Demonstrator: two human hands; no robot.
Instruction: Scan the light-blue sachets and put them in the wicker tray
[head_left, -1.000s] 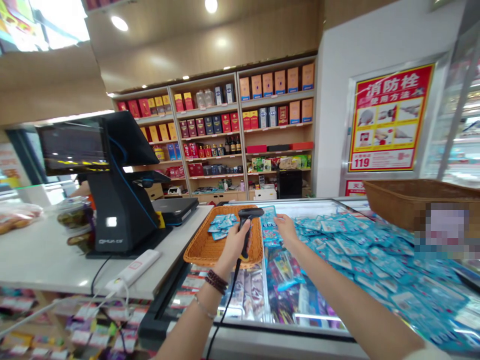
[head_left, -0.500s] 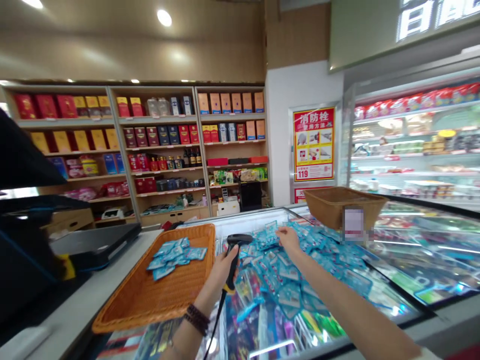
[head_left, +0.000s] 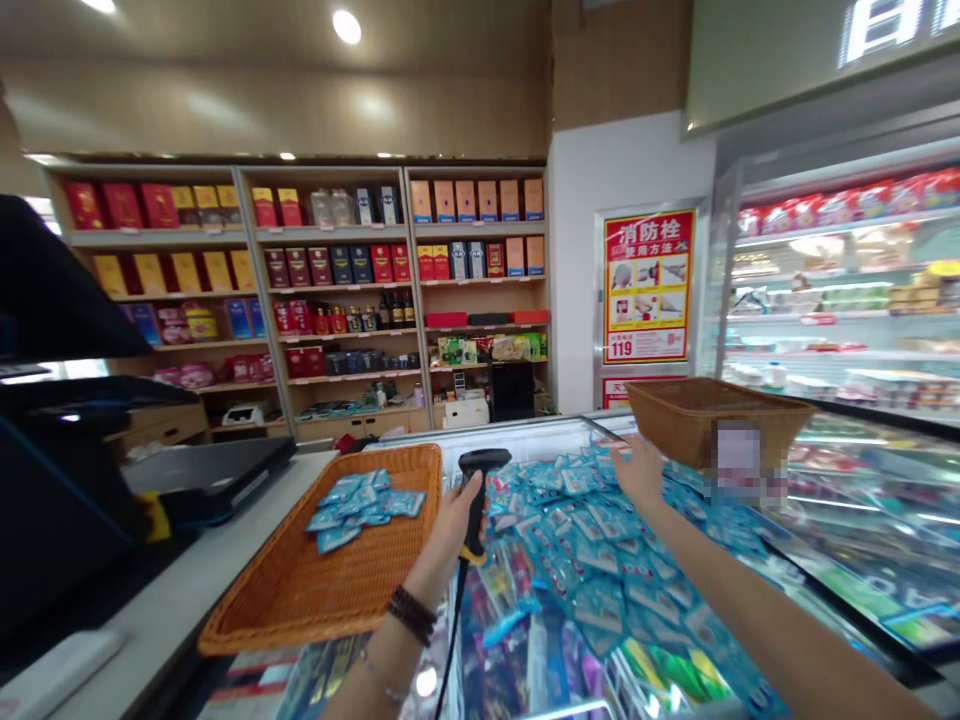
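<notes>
A black barcode scanner (head_left: 475, 500) with a yellow lower end is gripped upright in my left hand (head_left: 454, 525), its cable hanging down. My right hand (head_left: 639, 472) is over the far part of a heap of small blue packets (head_left: 581, 525), with fingers spread and nothing visible in them. The heap lies on the glass top of a display freezer. To the left of the scanner sits an orange woven basket (head_left: 300, 590), with several more blue packets (head_left: 364, 508) at its far end.
A brown basket (head_left: 709, 410) with a blurred label stands just beyond my right hand. At left are a dark monitor (head_left: 60, 290) and a black flat device (head_left: 225, 475) on the counter (head_left: 180, 570). Shelves of boxes (head_left: 341, 265) line the back wall.
My right hand has moved right and farther over the heap, and its closed fingers have spread. My left hand still holds the scanner. The whole view has shifted slightly.
</notes>
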